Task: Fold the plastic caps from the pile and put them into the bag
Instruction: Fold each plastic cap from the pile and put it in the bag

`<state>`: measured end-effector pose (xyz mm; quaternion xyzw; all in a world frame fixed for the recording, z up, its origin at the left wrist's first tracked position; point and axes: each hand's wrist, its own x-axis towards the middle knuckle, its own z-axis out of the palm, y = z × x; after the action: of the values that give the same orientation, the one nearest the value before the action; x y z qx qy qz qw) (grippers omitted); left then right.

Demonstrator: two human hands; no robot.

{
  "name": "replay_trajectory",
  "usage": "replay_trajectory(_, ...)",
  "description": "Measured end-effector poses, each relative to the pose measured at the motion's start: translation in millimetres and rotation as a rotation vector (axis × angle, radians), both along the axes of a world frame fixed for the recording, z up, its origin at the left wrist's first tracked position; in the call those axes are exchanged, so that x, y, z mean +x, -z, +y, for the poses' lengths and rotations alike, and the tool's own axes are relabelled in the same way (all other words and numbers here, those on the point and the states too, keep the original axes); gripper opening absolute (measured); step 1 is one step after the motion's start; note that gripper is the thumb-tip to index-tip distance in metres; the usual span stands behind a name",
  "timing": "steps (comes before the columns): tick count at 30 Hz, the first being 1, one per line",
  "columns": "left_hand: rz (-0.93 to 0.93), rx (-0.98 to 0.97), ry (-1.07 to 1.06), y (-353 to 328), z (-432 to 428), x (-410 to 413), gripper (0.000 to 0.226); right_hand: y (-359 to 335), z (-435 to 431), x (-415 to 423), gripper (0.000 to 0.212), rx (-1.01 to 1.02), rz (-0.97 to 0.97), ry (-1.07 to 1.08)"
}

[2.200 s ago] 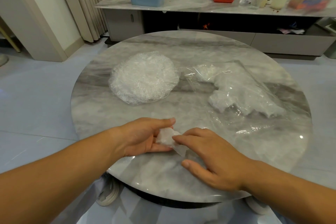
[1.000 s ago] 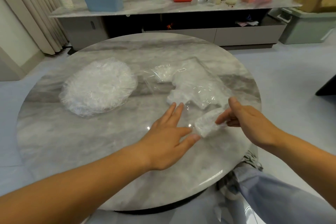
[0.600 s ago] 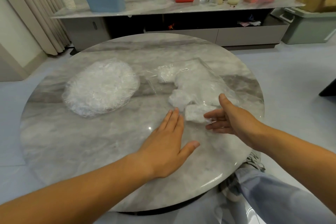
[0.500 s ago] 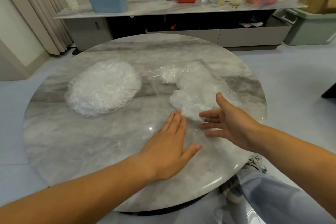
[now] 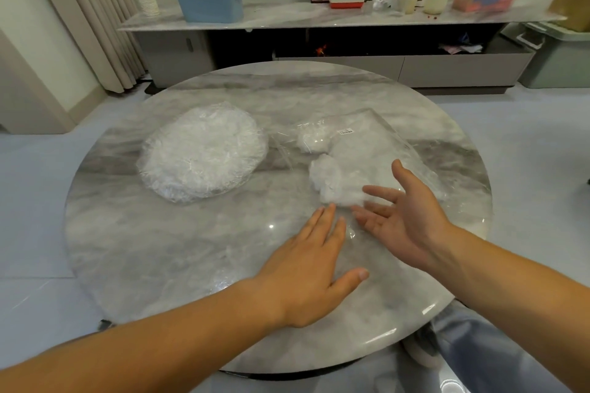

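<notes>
both hands (image 5: 314, 262) lie open on round marble table (image 5: 166, 252) near sideboard (image 5: 319, 21).

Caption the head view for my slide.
Left hand flat on the marble table, open right hand at the mouth of the clear bag, folded caps inside; cap pile waits at left.

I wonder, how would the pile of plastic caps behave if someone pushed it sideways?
The pile of caps looks crinkly and thin, so probably very light and floppy. On the glossy table it would likely slide, perhaps shedding layers.
</notes>
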<state>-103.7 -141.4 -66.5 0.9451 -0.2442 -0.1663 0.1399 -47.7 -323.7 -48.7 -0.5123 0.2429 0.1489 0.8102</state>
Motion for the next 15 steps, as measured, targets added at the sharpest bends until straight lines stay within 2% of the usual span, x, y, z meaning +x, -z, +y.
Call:
replay_trajectory(4,0.001,0.008,0.003,0.2,2.5,-0.9,0.085,1.9,-8.7,-7.7,0.066,-0.03,0.024,0.038)
replay_trajectory(10,0.024,-0.033,0.028,-0.7,4.2,-3.9,0.085,0.3,5.4,-1.5,0.089,0.09,0.026,-0.05)
replay_trajectory(15,0.009,-0.035,0.037,0.9,5.5,-0.5,0.082,2.4,9.8,0.7,0.095,0.122,0.006,-0.108)
